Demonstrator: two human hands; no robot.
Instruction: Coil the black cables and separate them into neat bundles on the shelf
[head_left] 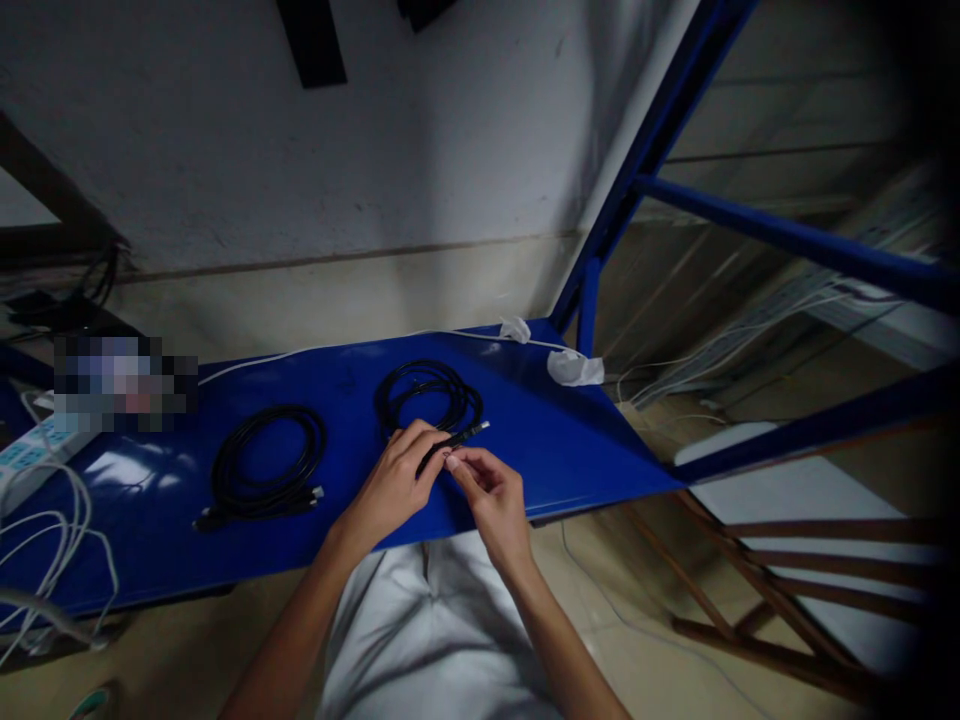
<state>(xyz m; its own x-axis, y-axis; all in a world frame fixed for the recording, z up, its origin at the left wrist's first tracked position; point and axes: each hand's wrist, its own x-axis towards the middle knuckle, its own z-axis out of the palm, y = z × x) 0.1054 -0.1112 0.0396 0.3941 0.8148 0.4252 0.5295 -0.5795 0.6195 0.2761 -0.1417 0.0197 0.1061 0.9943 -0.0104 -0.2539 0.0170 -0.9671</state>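
Note:
A coiled black cable (463, 385) lies on the blue table before me. My left hand (397, 475) is closed around its near side, where the strands bunch together. One cable end with a silvery plug (480, 427) sticks out to the right, just above my fingers. My right hand (491, 490) pinches thumb against fingers right beside the left fingertips, at the bunched cable. Something thin and dark shows at that pinch, too small to name. To the left, apart from both hands, rests a second coiled black cable (321, 440) with its connectors at the near side.
A white power strip (30, 465) and loose white cords (64, 560) occupy the blue table's (600, 440) left end. Crumpled white pieces (576, 368) sit at the far right corner. Blue frame bars (780, 235) rise on the right, with a wooden chair (825, 560) below.

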